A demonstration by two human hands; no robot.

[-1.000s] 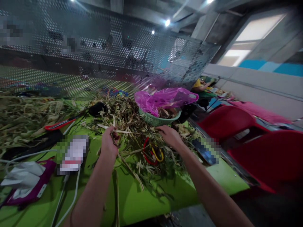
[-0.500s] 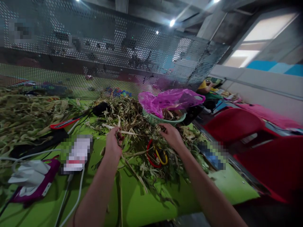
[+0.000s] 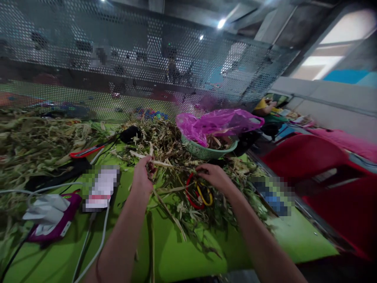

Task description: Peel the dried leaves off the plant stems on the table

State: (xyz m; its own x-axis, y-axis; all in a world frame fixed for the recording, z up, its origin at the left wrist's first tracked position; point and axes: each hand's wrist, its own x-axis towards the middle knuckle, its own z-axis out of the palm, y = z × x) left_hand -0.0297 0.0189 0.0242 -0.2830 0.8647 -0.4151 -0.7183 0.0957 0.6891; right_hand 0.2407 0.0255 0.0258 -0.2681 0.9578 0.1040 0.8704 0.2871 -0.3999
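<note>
My left hand (image 3: 143, 175) is closed round some dried plant stalks (image 3: 163, 163), pale strips that stick out to either side of the fingers. My right hand (image 3: 215, 177) has its fingers bent together at the right end of the stalks, over the heap of dried plants (image 3: 161, 137). What lies between its fingertips is too small to make out. Just below those fingertips, red and yellow loop handles (image 3: 198, 200) lie among the leaves; the rest of that tool is hidden. Behind my right hand stands a green basket (image 3: 203, 151) with a pink plastic bag (image 3: 220, 124) over it.
On the green table (image 3: 188, 255) a phone (image 3: 101, 188) with a white cable and a purple tissue box (image 3: 57, 224) lie at left. Farther back is a red cutter knife (image 3: 86, 151). Red chairs (image 3: 306, 155) stand at right, a perforated screen (image 3: 132, 59) behind.
My right hand has come down and a little nearer, from beside the basket rim to just above the red and yellow handles. My left hand keeps its hold. The view has shifted slightly.
</note>
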